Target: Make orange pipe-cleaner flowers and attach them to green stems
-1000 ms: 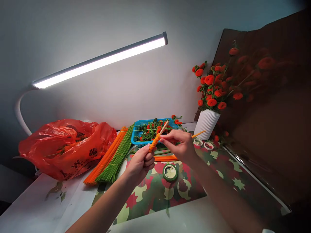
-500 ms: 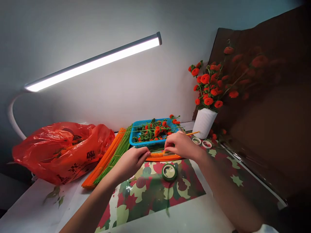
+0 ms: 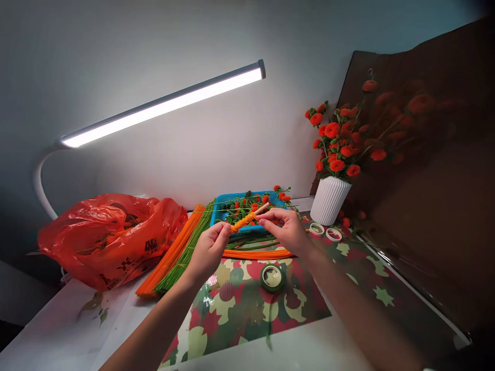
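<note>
An orange fuzzy stem (image 3: 244, 221) is coiled around a thin pale stick (image 3: 262, 208), which slants up to the right in front of the blue basket. My left hand (image 3: 212, 247) pinches the lower left end of the coil between thumb and fingers. At the upper right end, my right hand (image 3: 285, 226) has its thumb and fingers closed on the orange stem. Below both hands, a bundle of orange stems (image 3: 259, 254) lies across the patterned mat (image 3: 247, 304). A roll of green tape (image 3: 273, 277) rests nearer to me.
The blue basket (image 3: 220, 200) holds red flowers with green leaves. Orange stems (image 3: 170, 252) and green stems (image 3: 185, 247) lie beside a red plastic bag (image 3: 112, 247). At the right stand a white vase (image 3: 330, 201) of red flowers and two tape rolls (image 3: 333, 235). A lamp (image 3: 166, 105) hangs above.
The stick and orange coil have risen and now tilt up to the right. My left hand has turned more upright. My right hand has shifted slightly right, and the whole view has moved a little.
</note>
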